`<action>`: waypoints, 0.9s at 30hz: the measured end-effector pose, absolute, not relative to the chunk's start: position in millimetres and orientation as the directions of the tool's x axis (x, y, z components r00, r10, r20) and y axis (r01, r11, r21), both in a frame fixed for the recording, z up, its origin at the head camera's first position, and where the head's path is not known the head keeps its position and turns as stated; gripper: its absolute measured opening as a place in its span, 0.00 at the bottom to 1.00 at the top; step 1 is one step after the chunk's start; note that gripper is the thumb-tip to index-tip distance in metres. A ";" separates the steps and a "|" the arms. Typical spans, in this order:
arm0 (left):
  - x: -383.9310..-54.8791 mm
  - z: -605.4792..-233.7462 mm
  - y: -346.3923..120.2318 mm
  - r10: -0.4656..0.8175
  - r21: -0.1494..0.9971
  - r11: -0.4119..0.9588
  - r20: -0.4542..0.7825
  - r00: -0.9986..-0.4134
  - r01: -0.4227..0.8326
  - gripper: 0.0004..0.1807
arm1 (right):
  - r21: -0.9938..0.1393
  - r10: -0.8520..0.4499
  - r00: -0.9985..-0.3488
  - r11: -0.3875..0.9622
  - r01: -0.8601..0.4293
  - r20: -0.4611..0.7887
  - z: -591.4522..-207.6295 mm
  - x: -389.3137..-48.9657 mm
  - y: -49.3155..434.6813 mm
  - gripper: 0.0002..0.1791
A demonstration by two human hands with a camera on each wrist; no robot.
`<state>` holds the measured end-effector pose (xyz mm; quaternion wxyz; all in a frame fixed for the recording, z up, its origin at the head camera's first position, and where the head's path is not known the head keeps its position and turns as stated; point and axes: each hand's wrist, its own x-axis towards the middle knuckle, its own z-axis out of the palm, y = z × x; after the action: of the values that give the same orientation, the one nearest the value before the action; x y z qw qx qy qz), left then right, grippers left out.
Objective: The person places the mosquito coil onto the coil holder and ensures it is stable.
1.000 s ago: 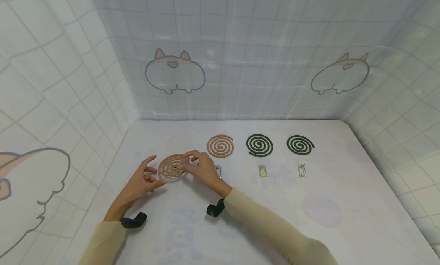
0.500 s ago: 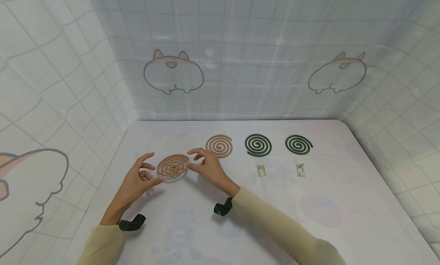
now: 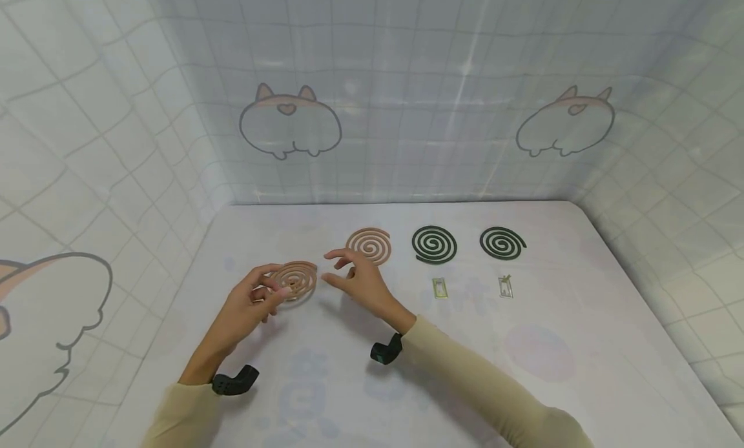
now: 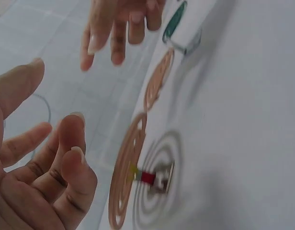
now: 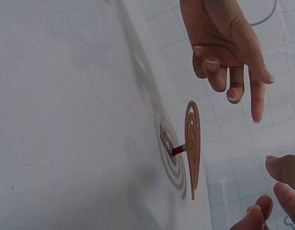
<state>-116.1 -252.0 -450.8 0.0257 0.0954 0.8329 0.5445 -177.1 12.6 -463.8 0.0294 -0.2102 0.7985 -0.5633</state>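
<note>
A brown mosquito coil [image 3: 303, 279] sits raised above the table on a small metal stand [image 4: 164, 182] whose upright shows red and yellow. My left hand [image 3: 250, 303] hovers over the coil's left side, fingers loosely spread; in the left wrist view its fingertips are apart from the coil. To the right of that coil is my right hand [image 3: 363, 283], fingers relaxed and holding nothing. It partly covers a second brown coil [image 3: 369, 240] lying flat behind it. Both wrist views show the raised coil edge-on, its spiral shadow on the table.
Two dark green mosquito coils [image 3: 434, 244] lie flat in the back row, to the right. In front of them are two small metal stands [image 3: 440, 288], one under each coil's line. Tiled-print walls [image 3: 372, 164] close in the table [image 3: 465, 370] at back and sides.
My right hand has let go of the raised coil and drawn back to the right. My left hand has shifted right over the coil's left side. The coil stays on its stand.
</note>
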 end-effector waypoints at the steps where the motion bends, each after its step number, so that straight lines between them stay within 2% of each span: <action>1: -116.2 -450.1 -248.9 0.192 0.918 0.376 0.058 -0.980 0.128 0.28 | -0.914 -0.365 -0.912 0.276 -0.297 0.186 -463.2 -177.4 13.8 0.23; 7: -115.9 -444.5 -231.0 0.266 0.923 0.350 0.063 -0.962 0.157 0.28 | -0.929 -0.353 -0.920 0.253 -0.271 0.172 -460.8 -178.8 20.0 0.24; 14: -121.1 -446.4 -208.4 0.364 0.922 0.325 0.081 -0.928 0.208 0.28 | -0.904 -0.347 -0.913 0.285 -0.320 0.214 -458.6 -179.3 27.7 0.24; 20: -122.3 -449.7 -189.8 0.373 0.926 0.341 0.024 -0.927 0.161 0.26 | -0.897 -0.333 -0.916 0.299 -0.327 0.223 -459.8 -181.8 36.8 0.22; 27: -122.9 -458.4 -173.1 0.383 0.931 0.328 0.026 -0.923 0.162 0.26 | -0.908 -0.309 -0.930 0.297 -0.294 0.200 -458.9 -185.5 50.4 0.23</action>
<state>-122.9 -173.1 -458.4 0.0996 0.1686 0.8087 0.5546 -185.5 50.4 -458.9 0.0066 -0.1872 0.8053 -0.5624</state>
